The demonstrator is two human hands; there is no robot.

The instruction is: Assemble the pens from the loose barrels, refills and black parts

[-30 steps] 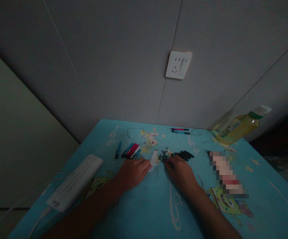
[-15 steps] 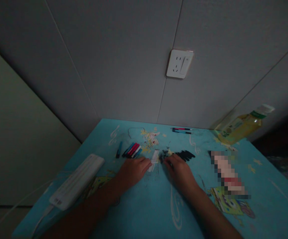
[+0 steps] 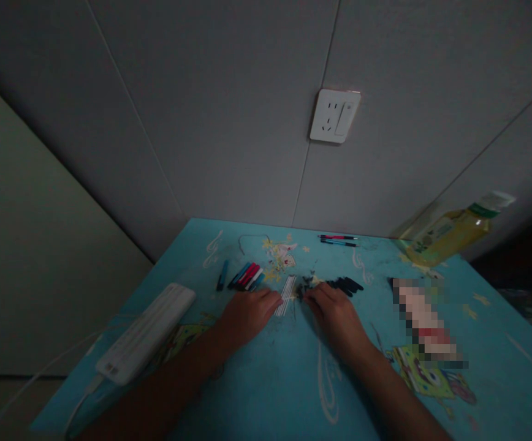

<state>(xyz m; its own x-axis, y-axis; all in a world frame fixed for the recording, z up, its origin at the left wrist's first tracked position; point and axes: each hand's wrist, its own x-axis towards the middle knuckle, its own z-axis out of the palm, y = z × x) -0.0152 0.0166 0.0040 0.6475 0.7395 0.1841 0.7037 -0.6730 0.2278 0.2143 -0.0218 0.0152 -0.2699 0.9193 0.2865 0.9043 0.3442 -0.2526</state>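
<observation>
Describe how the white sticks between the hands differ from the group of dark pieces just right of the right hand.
Colour: the white sticks are pale; the dark pieces look near black.
Thickness: the white sticks are thinner than the dark pieces.
Slant: the white sticks' far ends lean right, the dark pieces' lean left.
Both groups lie on the blue tabletop.

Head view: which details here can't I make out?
All in the head view:
- Left hand: whether its fingertips grip any of the thin white sticks; too small and dim.
- Right hand: what, if anything, it pinches; its own fingers hide it.
- Black pieces: their full number; they overlap, and the right hand may cover some.
- Item at right: its surface; pixelation masks it.
- Bottle label: wording; too small and blurred.
</observation>
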